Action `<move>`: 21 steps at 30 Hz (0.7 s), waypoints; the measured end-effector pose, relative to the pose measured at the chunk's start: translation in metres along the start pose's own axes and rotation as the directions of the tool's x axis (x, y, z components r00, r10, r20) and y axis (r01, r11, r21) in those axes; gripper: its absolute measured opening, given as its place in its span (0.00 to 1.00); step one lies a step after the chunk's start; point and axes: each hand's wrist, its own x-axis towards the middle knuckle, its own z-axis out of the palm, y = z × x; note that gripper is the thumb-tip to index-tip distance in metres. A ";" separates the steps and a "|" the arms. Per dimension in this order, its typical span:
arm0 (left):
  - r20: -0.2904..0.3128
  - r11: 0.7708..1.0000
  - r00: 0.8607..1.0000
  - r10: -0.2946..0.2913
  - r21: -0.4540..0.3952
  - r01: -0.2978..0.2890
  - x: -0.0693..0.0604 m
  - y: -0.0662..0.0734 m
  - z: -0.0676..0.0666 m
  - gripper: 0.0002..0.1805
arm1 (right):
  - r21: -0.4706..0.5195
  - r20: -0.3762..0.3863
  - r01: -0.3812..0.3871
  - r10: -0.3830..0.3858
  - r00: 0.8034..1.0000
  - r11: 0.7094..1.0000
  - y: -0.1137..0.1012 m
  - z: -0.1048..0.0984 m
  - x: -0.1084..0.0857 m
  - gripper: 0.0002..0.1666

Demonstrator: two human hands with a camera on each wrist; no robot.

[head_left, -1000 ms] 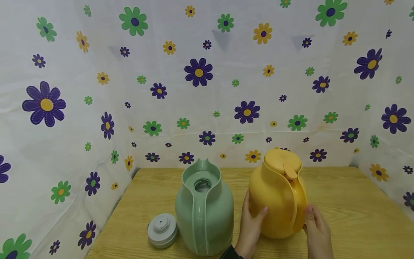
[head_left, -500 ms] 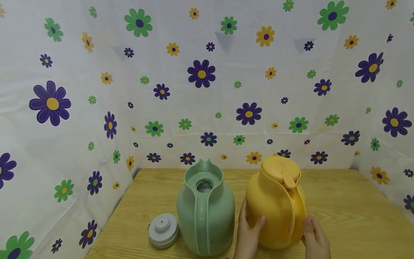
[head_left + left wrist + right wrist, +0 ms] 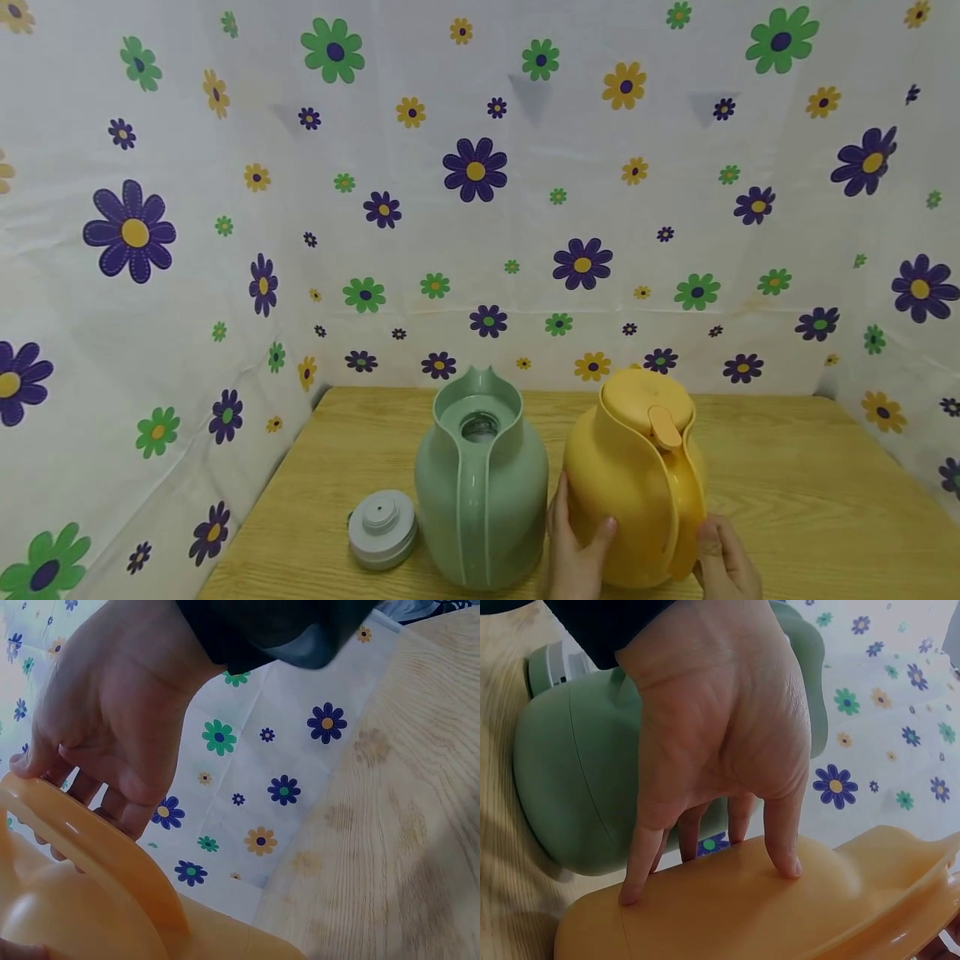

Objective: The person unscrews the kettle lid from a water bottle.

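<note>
A yellow thermos jug (image 3: 615, 508) stands tilted slightly between the two hands in the head view, its lid (image 3: 637, 396) on. My left hand (image 3: 574, 557) presses the jug's left side with spread, fairly straight fingers and thumb. The right wrist view shows a hand (image 3: 720, 727) with its fingertips on the yellow body. At the handle, my right hand (image 3: 727, 560) pinches with thumb and fingers; the left wrist view shows thumb and fingers around the handle (image 3: 90, 840). Left of it stands a green thermos jug (image 3: 517, 500), its round mouth (image 3: 480, 427) uncovered.
A grey screw stopper (image 3: 382, 529) lies on the wooden table (image 3: 795, 475), left of the green jug. A white flowered cloth (image 3: 420, 250) hangs behind and along both sides. The green jug is close to my left hand.
The yellow jug has come down and nearer to me, with both hands on it, and a little to the left. The green jug and stopper stay on the table; the head view has shifted slightly.
</note>
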 end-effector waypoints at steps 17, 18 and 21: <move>-0.144 0.992 0.988 0.061 0.121 -0.044 -0.011 -0.008 -0.001 0.41 | -0.034 0.029 0.050 -0.049 0.998 0.998 0.005 0.007 -0.010 0.14; -0.148 0.992 0.986 0.072 0.117 -0.055 -0.012 -0.008 -0.001 0.41 | -0.038 0.029 0.059 -0.058 0.998 0.998 0.006 0.007 -0.010 0.14; -0.151 0.992 0.984 0.096 0.097 -0.081 -0.013 -0.011 -0.001 0.41 | -0.069 0.040 0.062 -0.059 0.997 0.996 0.007 0.006 -0.011 0.14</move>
